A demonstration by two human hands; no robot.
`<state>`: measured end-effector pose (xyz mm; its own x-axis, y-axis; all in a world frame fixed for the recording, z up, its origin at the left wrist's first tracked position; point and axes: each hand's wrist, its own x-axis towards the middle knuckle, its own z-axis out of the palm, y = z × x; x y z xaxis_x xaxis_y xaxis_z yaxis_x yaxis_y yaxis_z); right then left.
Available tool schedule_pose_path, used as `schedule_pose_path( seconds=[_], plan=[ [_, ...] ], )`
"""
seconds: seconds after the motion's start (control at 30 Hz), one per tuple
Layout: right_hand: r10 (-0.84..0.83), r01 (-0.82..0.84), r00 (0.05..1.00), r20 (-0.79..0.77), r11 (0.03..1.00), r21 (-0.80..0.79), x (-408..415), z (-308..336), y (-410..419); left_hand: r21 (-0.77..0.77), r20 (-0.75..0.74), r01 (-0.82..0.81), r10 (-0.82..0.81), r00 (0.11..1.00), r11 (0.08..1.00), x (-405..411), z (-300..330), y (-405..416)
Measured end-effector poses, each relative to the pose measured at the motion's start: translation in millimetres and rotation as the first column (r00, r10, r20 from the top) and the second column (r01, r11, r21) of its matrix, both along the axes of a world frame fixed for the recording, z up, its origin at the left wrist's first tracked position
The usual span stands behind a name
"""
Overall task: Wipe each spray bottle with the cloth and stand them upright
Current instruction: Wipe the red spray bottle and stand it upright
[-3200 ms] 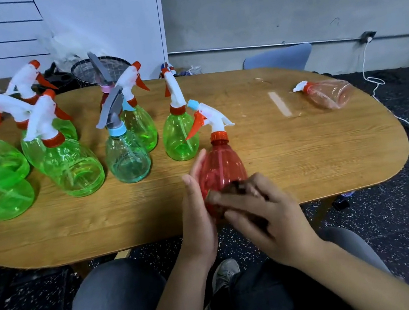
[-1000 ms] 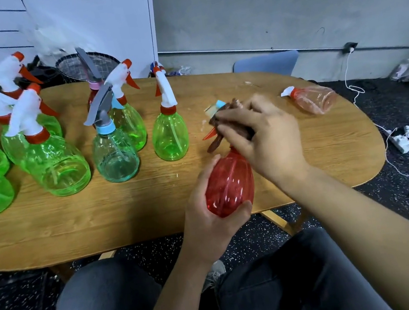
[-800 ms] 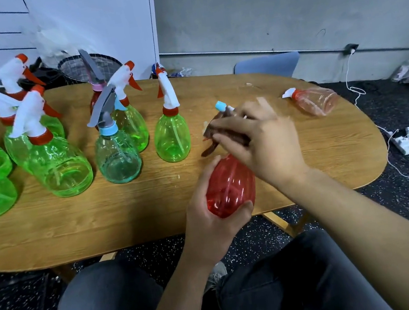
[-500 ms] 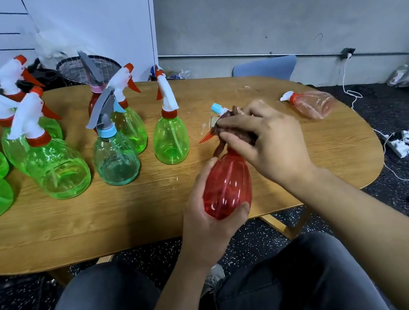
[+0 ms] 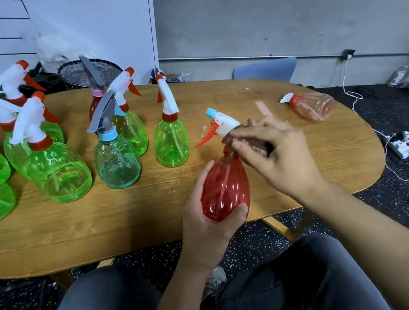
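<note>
While the wooden table (image 5: pixel 317 160) carries a row of upright green bottles (image 5: pixel 170 144) at its left, the red spray bottle (image 5: pixel 225 188) is held over its near edge, left hand (image 5: pixel 207 222) curled round the base, right hand (image 5: pixel 277 155) pinching a dark cloth (image 5: pixel 246 141) against the neck.

Blue chair (image 5: pixel 266 71) behind wooden table (image 5: pixel 82 224), power strip (image 5: pixel 399 147) (cables tangled) on floor

The right hand (image 5: pixel 276 156) is motion-blurred and hides most of the brown cloth (image 5: pixel 247 143).
</note>
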<state>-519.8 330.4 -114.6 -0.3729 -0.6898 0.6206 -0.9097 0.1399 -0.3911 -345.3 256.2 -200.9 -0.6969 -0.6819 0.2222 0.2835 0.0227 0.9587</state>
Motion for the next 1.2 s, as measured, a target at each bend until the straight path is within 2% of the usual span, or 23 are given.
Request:
schedule_pose_path(
  seconds=[0.07,0.2,0.33,0.4,0.47,0.53,0.6,0.63,0.8,0.97,1.07,1.13,1.2],
  plan=[
    [0.093,-0.093,0.996,0.001,0.993,0.067,4.9,-4.2,2.5,0.019,-0.006,-0.010,0.010,1.000,1.000,-0.3,0.5,-0.6],
    [-0.072,0.073,0.997,0.035,0.997,-0.015,-0.5,-2.4,2.4,-0.013,0.025,0.027,-0.026,0.999,1.000,-0.3,2.3,2.7],
    [0.092,-0.093,0.996,0.011,0.993,0.070,6.9,-4.2,3.5,0.005,0.014,-0.010,0.010,1.000,1.000,-0.2,0.1,0.8],
    [0.034,-0.031,0.999,-0.037,0.995,0.090,1.8,-2.3,4.3,0.001,0.018,-0.005,0.005,1.000,1.000,-0.8,-0.3,0.2],
    [-0.115,0.116,0.993,-0.030,0.993,0.020,-10.3,3.2,2.7,-0.005,0.029,0.021,-0.021,0.999,1.000,-1.1,-0.5,1.1],
    [-0.160,0.170,0.980,0.121,0.983,-0.074,-20.2,13.2,-2.5,-0.006,0.037,0.046,-0.046,0.998,0.999,-1.2,-0.9,2.4],
    [-0.053,0.117,0.935,0.350,0.980,-0.163,-21.4,26.4,-14.0,-0.007,0.032,0.052,-0.052,0.998,0.999,-0.7,0.2,2.3],
    [-0.017,0.096,0.913,0.408,0.980,-0.174,-20.6,32.2,-19.2,-0.010,0.031,0.055,-0.055,0.998,0.998,-1.3,0.3,2.0],
    [-0.047,0.028,0.951,0.306,0.997,0.066,-10.1,39.3,-31.8,-0.017,0.047,0.061,-0.060,0.997,0.998,-1.6,1.1,2.8],
    [-0.088,-0.009,0.897,0.432,0.976,0.216,-7.7,32.0,-24.4,0.043,-0.002,-0.063,0.063,0.998,0.997,4.3,-3.1,-10.4],
    [-0.125,-0.050,0.874,0.469,0.938,0.343,-16.0,43.1,-10.8,0.016,-0.001,-0.049,0.049,0.999,0.999,4.6,-0.2,-12.2],
    [-0.148,0.007,0.888,0.436,0.951,0.308,-20.3,52.8,-6.7,0.021,0.000,-0.009,0.009,1.000,1.000,3.0,3.0,-8.8],
    [-0.126,0.076,0.920,0.372,0.986,0.149,-21.7,55.4,-10.4,0.006,-0.001,0.034,-0.034,0.999,0.999,0.4,3.8,-5.1]
  ],
)
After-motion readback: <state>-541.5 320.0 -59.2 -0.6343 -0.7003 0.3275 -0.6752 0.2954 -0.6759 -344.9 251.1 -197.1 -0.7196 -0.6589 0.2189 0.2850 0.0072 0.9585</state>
